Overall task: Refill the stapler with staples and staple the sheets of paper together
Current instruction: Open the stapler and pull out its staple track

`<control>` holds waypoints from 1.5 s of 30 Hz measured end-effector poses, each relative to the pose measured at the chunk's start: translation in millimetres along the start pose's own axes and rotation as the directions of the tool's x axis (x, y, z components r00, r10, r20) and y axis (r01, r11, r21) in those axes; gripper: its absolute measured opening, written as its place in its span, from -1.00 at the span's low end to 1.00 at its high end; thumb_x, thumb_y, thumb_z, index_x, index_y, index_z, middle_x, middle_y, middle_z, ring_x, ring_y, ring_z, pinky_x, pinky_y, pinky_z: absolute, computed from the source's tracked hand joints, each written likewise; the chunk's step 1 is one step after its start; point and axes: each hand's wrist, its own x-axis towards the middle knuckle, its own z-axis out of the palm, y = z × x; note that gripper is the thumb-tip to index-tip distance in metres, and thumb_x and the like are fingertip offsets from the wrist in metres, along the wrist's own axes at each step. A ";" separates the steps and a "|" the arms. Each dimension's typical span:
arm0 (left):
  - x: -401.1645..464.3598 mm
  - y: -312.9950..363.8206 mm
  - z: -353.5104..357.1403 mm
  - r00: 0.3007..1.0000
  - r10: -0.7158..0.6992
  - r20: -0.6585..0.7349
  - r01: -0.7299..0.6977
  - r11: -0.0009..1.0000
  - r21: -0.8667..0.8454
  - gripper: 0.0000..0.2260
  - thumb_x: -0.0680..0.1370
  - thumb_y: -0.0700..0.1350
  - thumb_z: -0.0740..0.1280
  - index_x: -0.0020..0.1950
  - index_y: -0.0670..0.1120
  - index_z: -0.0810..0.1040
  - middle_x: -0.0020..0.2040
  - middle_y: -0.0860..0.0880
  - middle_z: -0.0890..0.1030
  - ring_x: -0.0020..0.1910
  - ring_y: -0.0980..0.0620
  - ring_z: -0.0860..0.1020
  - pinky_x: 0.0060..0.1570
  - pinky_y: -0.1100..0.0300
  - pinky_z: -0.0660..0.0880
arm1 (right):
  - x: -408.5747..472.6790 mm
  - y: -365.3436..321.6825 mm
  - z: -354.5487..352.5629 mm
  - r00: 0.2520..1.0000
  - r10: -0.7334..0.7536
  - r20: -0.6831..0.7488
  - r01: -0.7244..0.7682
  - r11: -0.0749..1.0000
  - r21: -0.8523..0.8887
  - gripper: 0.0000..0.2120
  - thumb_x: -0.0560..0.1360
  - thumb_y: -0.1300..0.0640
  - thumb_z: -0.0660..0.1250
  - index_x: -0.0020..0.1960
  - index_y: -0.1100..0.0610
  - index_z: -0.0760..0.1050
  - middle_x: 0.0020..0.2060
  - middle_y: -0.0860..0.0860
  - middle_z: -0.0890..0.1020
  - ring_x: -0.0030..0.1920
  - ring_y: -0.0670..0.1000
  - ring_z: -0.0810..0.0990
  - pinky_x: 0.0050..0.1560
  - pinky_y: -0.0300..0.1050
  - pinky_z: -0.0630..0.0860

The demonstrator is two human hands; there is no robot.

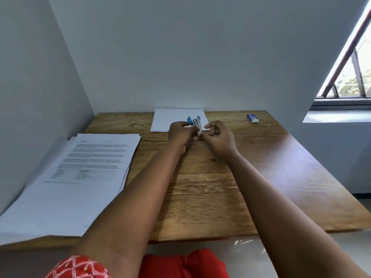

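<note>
Blue and metal, the small stapler (195, 123) is held up between the two hands, above the middle of the wooden table (210, 187) and in front of the blank sheet (170, 119) that lies at the far edge near the wall. The stapler is opened wide, so its two blue ends point up and apart like a letter V. The left hand (179, 133) is just to the left of the stapler, and its fingers are curled around the lower part of it. The right hand (217, 138) is just to the right; its fingers are curled, and thumb and forefinger pinch something small and pale at the base of the stapler. If this is a strip of staples, one cannot tell. A stack of printed papers (76, 177) lies on the left side of the table, well apart from the hands. A small blue and white box (252, 118) sits at the far right of the table.
</note>
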 end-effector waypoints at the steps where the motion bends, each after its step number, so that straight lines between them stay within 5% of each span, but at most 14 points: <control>1: -4.4 1.0 -8.9 1.000 -0.001 0.012 0.001 1.000 -0.012 -0.83 0.47 -0.33 0.47 0.05 -0.23 0.64 -0.10 -0.21 0.69 -0.32 0.00 0.69 -0.28 0.14 0.67 | -2.3 -1.5 5.9 1.000 0.027 -0.002 -0.027 0.998 0.063 -0.75 0.42 0.03 0.51 0.02 0.09 0.54 -0.30 0.00 0.65 -0.37 -0.20 0.59 -0.31 -0.29 0.51; 4: -19.2 2.6 -28.2 0.994 -0.006 0.114 0.005 1.000 0.009 -0.95 0.51 -0.32 0.43 -0.05 -0.22 0.63 -0.22 -0.17 0.68 -0.42 0.06 0.66 -0.42 0.21 0.61 | -6.0 -6.7 21.8 0.987 0.161 0.001 -0.156 0.957 0.245 -0.74 0.56 -0.02 0.35 0.12 0.14 0.49 -0.21 0.11 0.66 -0.37 -0.03 0.60 -0.38 -0.12 0.53; 8: -34.3 -9.9 -35.5 0.967 -0.019 0.254 -0.009 0.994 0.111 -0.90 0.54 -0.24 0.41 0.04 -0.22 0.59 -0.19 -0.15 0.69 -0.28 -0.01 0.68 -0.34 0.16 0.61 | -9.2 -2.3 31.1 0.984 0.177 0.007 -0.176 0.970 0.165 -0.82 0.56 0.03 0.35 0.04 0.13 0.60 -0.30 0.02 0.65 -0.45 -0.10 0.52 -0.45 -0.23 0.42; 11: -40.2 -19.0 -32.7 0.972 0.021 0.234 -0.057 0.987 0.148 -0.89 0.59 -0.12 0.38 0.00 -0.16 0.55 -0.24 -0.09 0.65 -0.41 0.11 0.63 -0.43 0.20 0.59 | -14.5 1.7 30.2 0.991 0.133 0.034 -0.136 0.975 0.176 -0.76 0.56 0.08 0.35 -0.22 0.18 0.62 -0.47 -0.03 0.59 -0.51 -0.15 0.48 -0.42 -0.24 0.39; 15: -42.9 -20.9 -22.7 0.977 0.024 0.211 -0.059 0.985 0.162 -0.77 0.60 0.03 0.36 -0.03 -0.14 0.53 -0.29 -0.05 0.61 -0.51 0.11 0.58 -0.42 0.17 0.62 | -18.9 4.5 30.4 0.995 0.094 0.045 -0.101 0.978 0.182 -0.66 0.63 0.03 0.24 -0.09 0.26 0.64 -0.25 0.23 0.67 -0.26 0.04 0.58 -0.21 -0.08 0.47; 18: -43.6 -22.1 -18.7 0.980 0.030 0.198 -0.054 0.991 0.119 -0.78 0.62 0.05 0.33 -0.08 -0.09 0.52 -0.29 -0.06 0.61 -0.50 0.08 0.58 -0.42 0.17 0.60 | -18.6 5.2 32.9 0.998 0.043 0.050 -0.048 0.994 0.097 -0.69 0.64 0.06 0.19 -0.02 0.15 0.67 -0.19 0.11 0.71 -0.12 0.07 0.66 -0.11 -0.08 0.51; 24: -42.3 -24.2 -20.1 0.987 -0.005 0.162 -0.005 0.998 0.058 -0.76 0.63 0.02 0.32 -0.15 -0.10 0.52 -0.36 -0.06 0.61 -0.46 0.05 0.60 -0.42 0.18 0.62 | -19.4 8.3 32.4 0.996 -0.032 0.084 0.024 0.995 0.097 -0.73 0.60 0.16 0.26 -0.19 0.26 0.61 -0.33 0.16 0.65 -0.30 -0.03 0.52 -0.23 -0.13 0.42; 32: -44.5 -20.0 -13.7 0.993 -0.013 0.120 -0.012 0.978 0.206 -0.78 0.58 -0.04 0.30 -0.23 -0.09 0.52 -0.36 -0.07 0.62 -0.44 0.01 0.63 -0.44 0.20 0.56 | -18.1 10.1 32.9 0.994 -0.083 0.066 0.088 0.994 -0.066 -0.83 0.48 0.34 0.26 -0.18 0.27 0.63 -0.29 0.14 0.68 -0.26 0.08 0.61 -0.25 -0.04 0.52; 39: -45.4 -16.0 -8.1 0.985 -0.066 0.157 0.009 0.940 0.341 -0.72 0.64 -0.07 0.14 0.06 -0.21 0.56 -0.08 -0.24 0.66 -0.14 -0.23 0.68 -0.36 0.12 0.52 | -17.4 9.6 33.2 0.995 -0.071 0.071 0.077 0.992 -0.097 -0.82 0.46 0.34 0.27 -0.24 0.24 0.62 -0.32 0.14 0.67 -0.33 -0.06 0.51 -0.35 -0.25 0.40; 43: -47.8 -13.0 -8.5 0.978 -0.096 0.187 0.019 0.927 0.375 -0.70 0.67 -0.12 0.06 0.18 -0.22 0.52 -0.22 -0.16 0.62 -0.36 -0.10 0.62 -0.42 0.16 0.49 | -17.7 8.8 32.6 0.994 -0.084 0.076 0.092 0.989 -0.117 -0.82 0.51 0.27 0.30 -0.22 0.20 0.62 -0.34 0.08 0.66 -0.30 -0.03 0.55 -0.28 -0.17 0.43; 45: -46.6 -12.9 -8.7 0.984 -0.070 0.164 -0.001 0.918 0.397 -0.71 0.66 -0.15 0.06 0.20 -0.19 0.53 -0.15 -0.17 0.60 -0.29 -0.07 0.56 -0.38 0.16 0.46 | -18.1 8.0 31.7 0.993 -0.108 0.053 0.112 0.989 -0.101 -0.82 0.55 0.17 0.35 -0.18 0.18 0.65 -0.31 0.04 0.68 -0.25 -0.01 0.60 -0.22 -0.15 0.47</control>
